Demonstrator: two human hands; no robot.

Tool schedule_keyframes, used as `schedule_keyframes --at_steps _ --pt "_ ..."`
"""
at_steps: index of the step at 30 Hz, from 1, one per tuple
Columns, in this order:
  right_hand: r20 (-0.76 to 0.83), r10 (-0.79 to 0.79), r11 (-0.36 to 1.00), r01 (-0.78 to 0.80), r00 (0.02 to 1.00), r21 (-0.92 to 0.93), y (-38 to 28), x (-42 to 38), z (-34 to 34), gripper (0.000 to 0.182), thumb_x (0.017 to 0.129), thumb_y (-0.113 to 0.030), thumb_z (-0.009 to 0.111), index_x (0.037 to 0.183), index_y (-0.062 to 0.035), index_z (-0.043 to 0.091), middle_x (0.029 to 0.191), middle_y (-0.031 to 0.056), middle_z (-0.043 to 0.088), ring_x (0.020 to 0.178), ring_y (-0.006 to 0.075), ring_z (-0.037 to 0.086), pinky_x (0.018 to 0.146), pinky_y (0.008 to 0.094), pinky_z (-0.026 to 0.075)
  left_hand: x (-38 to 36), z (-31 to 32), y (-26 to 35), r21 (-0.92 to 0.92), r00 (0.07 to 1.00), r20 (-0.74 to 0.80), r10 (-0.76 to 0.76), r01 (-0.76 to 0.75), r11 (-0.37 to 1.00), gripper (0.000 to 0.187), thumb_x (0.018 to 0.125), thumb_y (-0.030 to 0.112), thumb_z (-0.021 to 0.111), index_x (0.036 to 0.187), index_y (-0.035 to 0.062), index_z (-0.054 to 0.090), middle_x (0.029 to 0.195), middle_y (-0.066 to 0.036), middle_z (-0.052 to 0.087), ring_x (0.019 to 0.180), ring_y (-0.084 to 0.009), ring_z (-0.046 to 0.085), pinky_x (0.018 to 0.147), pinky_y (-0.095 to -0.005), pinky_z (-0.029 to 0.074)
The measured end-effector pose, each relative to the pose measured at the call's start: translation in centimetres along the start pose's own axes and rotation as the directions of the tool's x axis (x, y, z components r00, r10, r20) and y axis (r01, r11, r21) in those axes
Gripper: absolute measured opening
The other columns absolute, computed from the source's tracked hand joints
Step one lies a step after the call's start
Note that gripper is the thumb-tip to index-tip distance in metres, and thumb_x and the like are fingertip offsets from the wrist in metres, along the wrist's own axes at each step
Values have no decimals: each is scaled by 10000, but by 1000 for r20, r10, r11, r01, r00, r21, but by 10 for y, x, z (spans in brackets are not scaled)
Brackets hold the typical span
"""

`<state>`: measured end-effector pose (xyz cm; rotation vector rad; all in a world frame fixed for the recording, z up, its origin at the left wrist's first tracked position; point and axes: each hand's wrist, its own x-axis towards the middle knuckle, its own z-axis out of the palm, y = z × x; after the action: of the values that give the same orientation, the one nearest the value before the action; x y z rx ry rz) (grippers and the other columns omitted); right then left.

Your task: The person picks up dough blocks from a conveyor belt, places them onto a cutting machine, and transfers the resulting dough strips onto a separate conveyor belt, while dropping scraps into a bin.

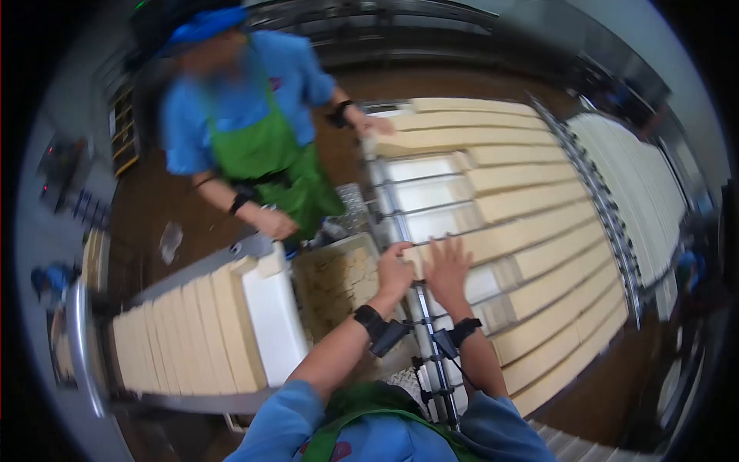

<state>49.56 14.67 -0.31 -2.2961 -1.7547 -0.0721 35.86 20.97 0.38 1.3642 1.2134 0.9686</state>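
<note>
A long pale-yellow bar (500, 239), which looks like cheese or tofu, lies in a row on the slatted table. My left hand (395, 271) is curled around the bar's near left end, at the table's metal edge rail. Flat on top of the same bar, fingers spread, rests my right hand (448, 269). Similar bars lie in parallel rows on both sides, with gaps in some rows showing the white surface (428, 169) beneath. Both my wrists carry black straps with small devices.
A co-worker (262, 115) in a green apron stands across at the left, one hand at a far bar. A bin (336, 249) of pale pieces sits between us. Upright slabs (185, 331) and a white board (273, 327) are at lower left. A roller rail (589, 185) borders the right.
</note>
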Motion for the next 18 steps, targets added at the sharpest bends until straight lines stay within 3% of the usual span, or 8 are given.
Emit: schedule_keyframes --at_steps 1,2,3,5,7,10,14,18 --pt "13 22 999 -22 1000 -31 0 0 1 688 964 -445 576 1597 -229 419 1673 189 314 1565 452 183 1194 736 112 -12 -15 6 39 996 -14 87 -86 996 421 829 -42 666 1243 33 691 1004 -113 746 970 -206 715 843 -327 557" --pt "24 34 998 -33 999 -59 -2 2 1 691 961 -440 569 1600 -231 413 1672 182 321 1564 453 184 1193 741 108 -26 -36 19 52 997 57 -58 55 997 479 854 -21 675 1328 41 640 1109 -123 723 997 -205 712 858 -328 559" --pt "86 70 997 -67 994 -37 -6 3 -7 705 961 -454 552 1609 -224 398 1671 195 317 1568 451 177 1191 743 99 -34 -44 -16 3 981 -36 192 -192 981 511 888 39 702 1387 51 589 1281 -160 659 1086 -271 695 937 -369 545" --pt "-21 52 995 -53 998 -79 -3 2 10 729 964 -438 593 1611 -171 389 1670 252 276 1576 459 145 1187 744 87 -73 -108 19 250 937 -111 332 -297 922 522 907 104 731 1398 46 566 1376 -191 589 1187 -353 644 1019 -408 511" --pt "-37 -4 994 0 999 -108 -44 11 -15 704 959 -365 646 1576 -106 425 1610 279 340 1523 465 250 1198 682 178 -107 -170 7 285 962 -149 231 -182 941 499 896 139 754 1354 30 590 1314 -202 615 1224 -409 598 1047 -437 489" --pt "-120 -312 891 334 942 308 -113 20 -15 594 912 -199 727 1441 -18 527 1413 262 489 1273 428 470 1107 518 380 -160 -255 -41 478 875 -392 283 -69 876 358 903 129 720 1239 38 634 1205 -206 626 1122 -407 596 975 -478 482" --pt "-118 -666 574 607 737 550 -267 18 2 487 907 -168 717 1341 14 591 1261 229 592 1222 414 517 1090 494 406 -240 -330 -63 551 744 -629 227 221 804 448 905 165 739 1305 32 587 1198 -241 513 1129 -427 521 1004 -484 435" --pt "-48 -812 402 617 582 677 -387 20 45 485 893 -152 713 1310 58 585 1259 249 585 1213 431 505 1082 487 412 -292 -339 -71 538 737 -675 41 453 711 739 851 281 811 1423 -19 453 1259 -276 448 1135 -449 501 993 -496 440"
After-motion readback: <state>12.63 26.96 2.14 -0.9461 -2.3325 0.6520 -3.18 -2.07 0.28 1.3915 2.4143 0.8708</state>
